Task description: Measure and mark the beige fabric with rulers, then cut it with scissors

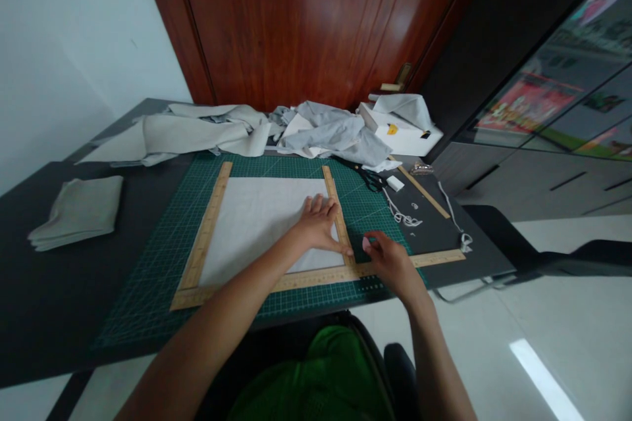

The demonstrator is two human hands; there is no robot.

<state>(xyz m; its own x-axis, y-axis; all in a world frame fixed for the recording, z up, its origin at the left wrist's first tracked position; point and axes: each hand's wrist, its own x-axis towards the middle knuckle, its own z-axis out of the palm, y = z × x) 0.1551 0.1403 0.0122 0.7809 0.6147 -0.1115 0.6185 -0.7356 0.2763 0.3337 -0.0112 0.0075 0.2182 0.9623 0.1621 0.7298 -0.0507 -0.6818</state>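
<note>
A pale grey-white fabric piece (261, 217) lies flat on the green cutting mat (148, 283). Wooden rulers border it: a left ruler (210, 230), a right ruler (340, 220) and a long bottom ruler (306, 278). My left hand (318, 223) is spread, with its fingers on the fabric's right side and the right ruler and its thumb near that ruler's lower end. Just right of it, my right hand (390, 260) pinches a small pink piece of tailor's chalk (366, 245) above the mat, close to the bottom ruler.
Folded cloth (79, 210) lies at the left. Loose fabric (197, 131) and crumpled grey cloth (330, 131) line the back beside a white box (402, 135). Black scissors (370, 179), white cord (405, 217) and another wooden ruler (422, 187) are at the right. A dark chair (543, 260) stands beyond the table.
</note>
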